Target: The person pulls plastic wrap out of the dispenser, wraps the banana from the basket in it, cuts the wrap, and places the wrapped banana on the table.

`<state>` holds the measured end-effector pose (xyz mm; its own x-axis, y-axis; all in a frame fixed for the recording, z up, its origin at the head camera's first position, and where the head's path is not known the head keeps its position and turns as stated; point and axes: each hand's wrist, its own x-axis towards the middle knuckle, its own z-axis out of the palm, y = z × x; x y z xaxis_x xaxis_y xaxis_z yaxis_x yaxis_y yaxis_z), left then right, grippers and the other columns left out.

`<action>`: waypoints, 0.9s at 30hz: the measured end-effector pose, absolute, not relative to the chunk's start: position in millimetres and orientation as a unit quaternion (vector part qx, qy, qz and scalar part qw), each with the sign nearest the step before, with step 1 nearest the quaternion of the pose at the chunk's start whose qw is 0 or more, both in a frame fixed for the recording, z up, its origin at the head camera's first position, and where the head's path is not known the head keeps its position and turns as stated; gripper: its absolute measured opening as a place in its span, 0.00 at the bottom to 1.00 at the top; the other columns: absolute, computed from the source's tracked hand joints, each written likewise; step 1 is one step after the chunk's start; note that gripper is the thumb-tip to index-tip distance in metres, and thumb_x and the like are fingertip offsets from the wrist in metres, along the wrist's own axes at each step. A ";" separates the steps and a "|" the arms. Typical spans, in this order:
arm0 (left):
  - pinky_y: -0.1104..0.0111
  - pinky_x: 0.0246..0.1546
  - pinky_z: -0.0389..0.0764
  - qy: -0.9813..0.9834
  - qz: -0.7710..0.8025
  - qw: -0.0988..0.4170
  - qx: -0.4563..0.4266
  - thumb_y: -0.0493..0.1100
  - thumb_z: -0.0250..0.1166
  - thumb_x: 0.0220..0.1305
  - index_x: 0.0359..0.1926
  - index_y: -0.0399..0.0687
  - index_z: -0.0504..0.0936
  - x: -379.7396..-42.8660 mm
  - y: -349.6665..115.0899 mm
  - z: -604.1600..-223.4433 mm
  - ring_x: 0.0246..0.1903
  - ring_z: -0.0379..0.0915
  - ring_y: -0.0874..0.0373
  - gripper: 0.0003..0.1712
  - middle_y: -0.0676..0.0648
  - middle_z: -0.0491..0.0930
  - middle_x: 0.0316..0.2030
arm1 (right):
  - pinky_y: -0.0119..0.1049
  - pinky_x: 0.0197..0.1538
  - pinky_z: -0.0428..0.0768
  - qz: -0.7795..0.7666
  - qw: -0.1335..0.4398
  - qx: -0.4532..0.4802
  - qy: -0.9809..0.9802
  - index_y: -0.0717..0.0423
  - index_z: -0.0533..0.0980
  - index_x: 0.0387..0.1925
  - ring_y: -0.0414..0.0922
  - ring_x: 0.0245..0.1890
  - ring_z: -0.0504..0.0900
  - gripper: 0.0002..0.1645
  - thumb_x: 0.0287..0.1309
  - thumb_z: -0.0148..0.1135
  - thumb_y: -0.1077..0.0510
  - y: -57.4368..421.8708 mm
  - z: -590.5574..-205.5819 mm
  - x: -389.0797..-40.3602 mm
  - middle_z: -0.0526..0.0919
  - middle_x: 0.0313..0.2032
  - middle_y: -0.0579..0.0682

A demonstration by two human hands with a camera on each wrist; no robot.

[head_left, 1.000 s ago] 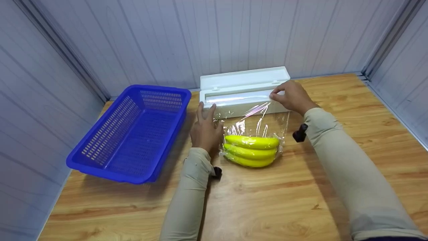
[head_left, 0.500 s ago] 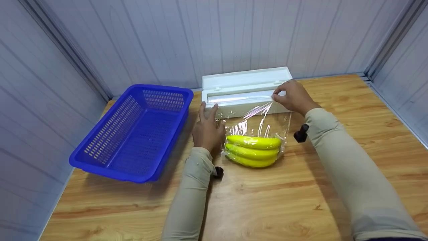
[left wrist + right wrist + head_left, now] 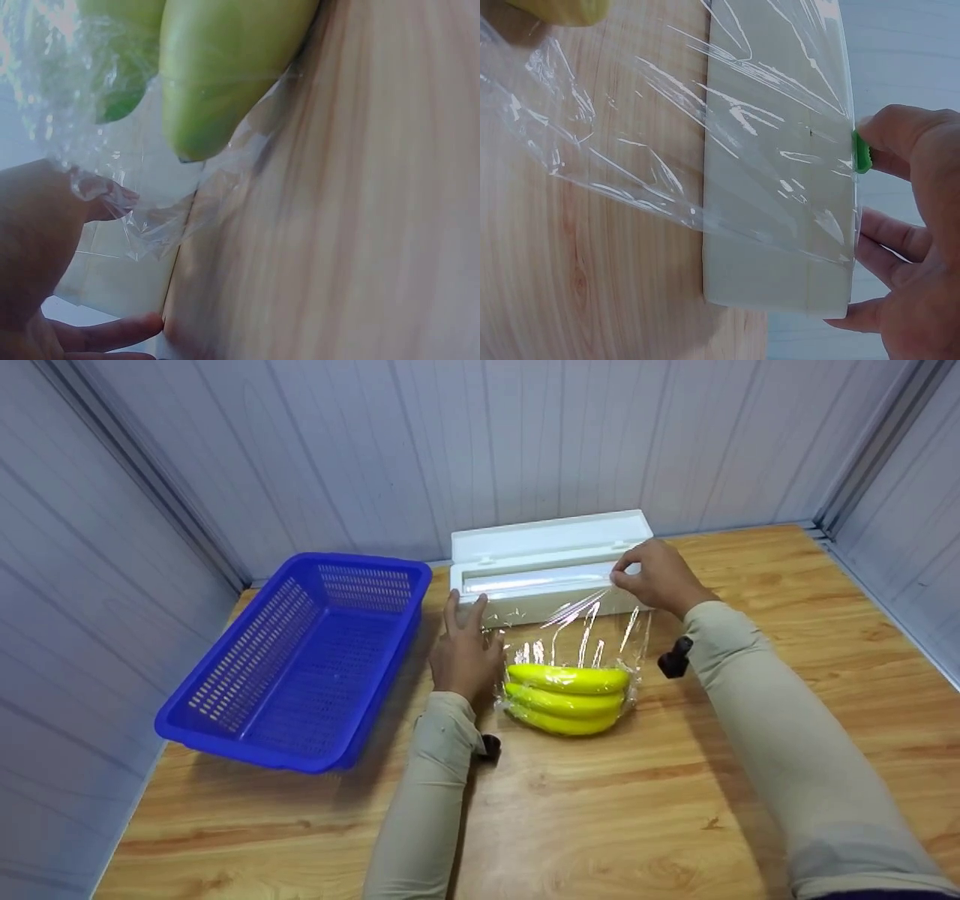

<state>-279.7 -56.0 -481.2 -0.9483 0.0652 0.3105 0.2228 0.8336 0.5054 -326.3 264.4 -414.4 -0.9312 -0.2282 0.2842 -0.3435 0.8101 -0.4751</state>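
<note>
A white cling film dispenser box (image 3: 551, 531) stands at the back with its lid raised. From it, clear cling film (image 3: 577, 641) stretches over a bunch of yellow bananas (image 3: 566, 703) on the table. My left hand (image 3: 465, 656) lies left of the film, its extended fingertips touching the box's front left corner. Crumpled film edge lies by its thumb (image 3: 101, 199) in the left wrist view. At the box's right end, my right hand (image 3: 660, 577) pinches a small green slide cutter (image 3: 863, 152) on the front rim between thumb and index finger. Its other fingers rest against the box.
A blue slotted plastic basket (image 3: 300, 682) sits on the wooden table (image 3: 600, 825) to the left of the left hand. Pale panelled walls (image 3: 337, 450) enclose the table at the back and both sides.
Both hands keep their places on the box. Glints and creases in the stretched film have shifted slightly, and the head view has moved a little.
</note>
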 end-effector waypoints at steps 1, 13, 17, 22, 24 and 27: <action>0.62 0.28 0.74 -0.947 -0.279 0.141 -0.075 0.54 0.67 0.64 0.75 0.67 0.63 -279.8 -56.2 -480.9 0.25 0.72 0.55 0.40 0.45 0.44 0.78 | 0.56 0.54 0.71 0.267 0.112 0.151 -0.945 0.65 0.85 0.34 0.61 0.46 0.76 0.11 0.61 0.61 0.60 265.6 -414.2 -326.2 0.83 0.39 0.64; 0.63 0.26 0.74 -0.950 -0.269 0.146 -0.070 0.55 0.66 0.65 0.75 0.67 0.63 -280.2 -61.3 -481.6 0.24 0.72 0.55 0.39 0.45 0.45 0.78 | 0.57 0.56 0.70 0.281 0.155 0.153 -0.935 0.68 0.84 0.33 0.63 0.48 0.76 0.10 0.59 0.62 0.63 274.1 -419.2 -325.3 0.83 0.39 0.65; 0.64 0.24 0.73 -0.950 -0.263 0.151 -0.071 0.55 0.65 0.65 0.75 0.66 0.63 -279.9 -62.4 -481.7 0.23 0.71 0.56 0.39 0.44 0.45 0.78 | 0.57 0.57 0.70 0.296 0.173 0.153 -0.927 0.69 0.83 0.31 0.63 0.49 0.76 0.09 0.57 0.61 0.65 277.9 -422.5 -324.9 0.83 0.40 0.66; 0.63 0.25 0.73 -0.950 -0.265 0.151 -0.069 0.55 0.66 0.65 0.75 0.66 0.63 -279.9 -62.6 -481.1 0.23 0.72 0.56 0.39 0.44 0.45 0.78 | 0.58 0.61 0.69 0.304 0.176 0.139 -0.926 0.70 0.82 0.30 0.64 0.52 0.75 0.08 0.57 0.60 0.66 279.5 -423.2 -323.4 0.81 0.42 0.67; 0.63 0.25 0.73 -0.950 -0.265 0.148 -0.068 0.55 0.66 0.65 0.75 0.67 0.63 -279.9 -62.5 -481.3 0.23 0.72 0.56 0.39 0.44 0.44 0.78 | 0.58 0.62 0.68 0.306 0.177 0.136 -0.926 0.70 0.82 0.30 0.64 0.53 0.75 0.08 0.57 0.59 0.67 280.5 -423.6 -322.9 0.81 0.43 0.68; 0.64 0.25 0.73 -0.951 -0.265 0.145 -0.067 0.54 0.66 0.65 0.75 0.67 0.62 -279.8 -61.9 -481.9 0.23 0.71 0.57 0.39 0.45 0.44 0.78 | 0.58 0.64 0.67 0.307 0.180 0.136 -0.925 0.70 0.81 0.30 0.65 0.55 0.74 0.08 0.57 0.59 0.67 282.2 -424.7 -322.5 0.80 0.44 0.68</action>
<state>-279.8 -61.9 -481.9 -0.9492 0.0502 0.3107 0.2038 0.8502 0.4854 -322.5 282.2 -424.7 -0.8984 -0.1410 0.4158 -0.3617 0.7745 -0.5189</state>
